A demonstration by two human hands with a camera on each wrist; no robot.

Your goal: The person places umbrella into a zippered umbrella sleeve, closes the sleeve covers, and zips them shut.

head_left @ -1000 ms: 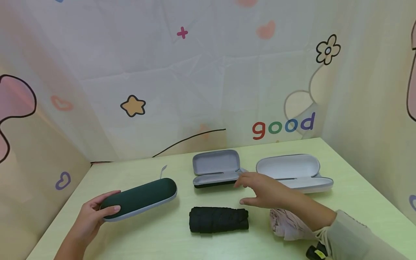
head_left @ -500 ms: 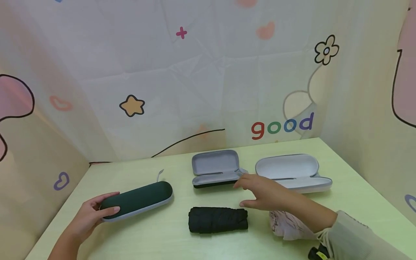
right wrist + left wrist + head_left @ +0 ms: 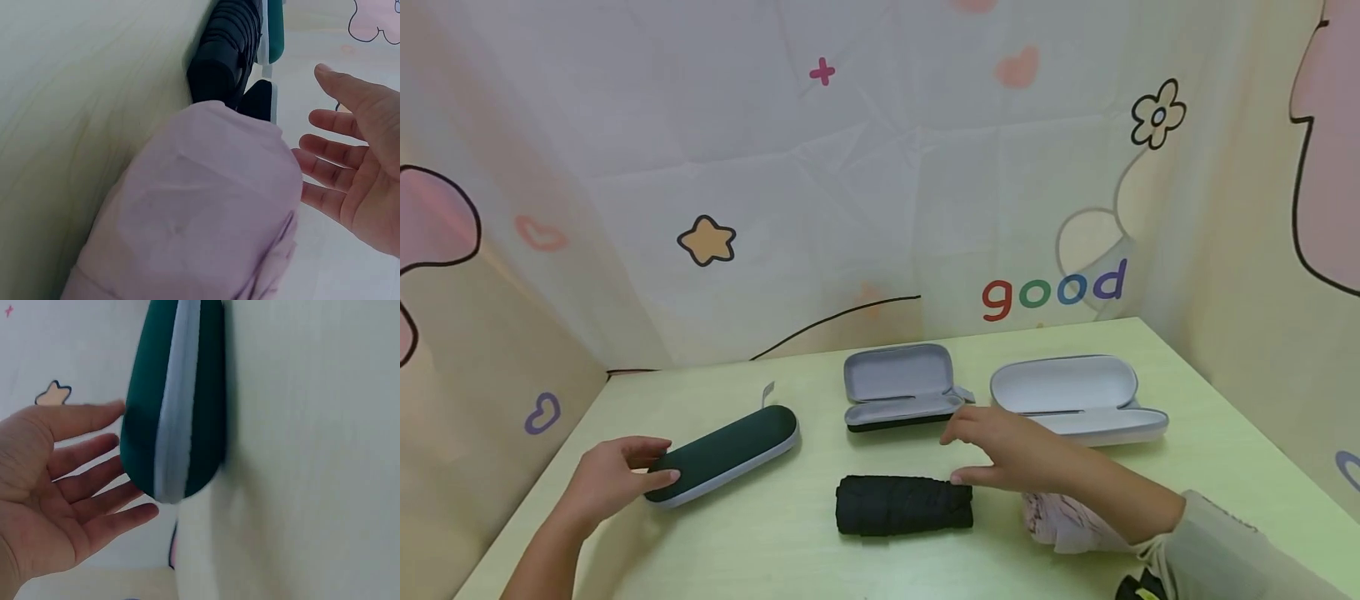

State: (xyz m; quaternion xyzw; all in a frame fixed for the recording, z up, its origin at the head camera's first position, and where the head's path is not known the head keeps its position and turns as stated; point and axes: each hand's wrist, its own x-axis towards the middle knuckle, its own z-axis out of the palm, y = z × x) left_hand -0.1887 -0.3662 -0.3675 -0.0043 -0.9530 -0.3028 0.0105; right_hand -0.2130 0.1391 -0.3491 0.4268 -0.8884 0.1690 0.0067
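Note:
A closed dark green glasses case (image 3: 722, 454) with a pale zip band lies slanted on the table at the left. My left hand (image 3: 606, 479) is at its near end, fingers loosely spread; in the left wrist view the thumb and fingertips (image 3: 145, 514) sit right at the rounded tip without curling round it. My right hand (image 3: 1003, 446) hovers with relaxed, parted fingers, holding nothing. Below its thumb lies a black folded umbrella (image 3: 904, 506). A pink folded umbrella (image 3: 200, 206) lies under the right forearm, partly hidden in the head view.
Two open glasses cases stand at the back: a smaller grey-lined one (image 3: 898, 375) in the middle and a larger white-lined one (image 3: 1067, 383) at the right. A printed curtain (image 3: 850, 208) closes off the table's (image 3: 760, 550) back and sides.
The green case has come down onto the table, and my left hand has loosened and drawn slightly left off its end. My right hand has sunk slightly.

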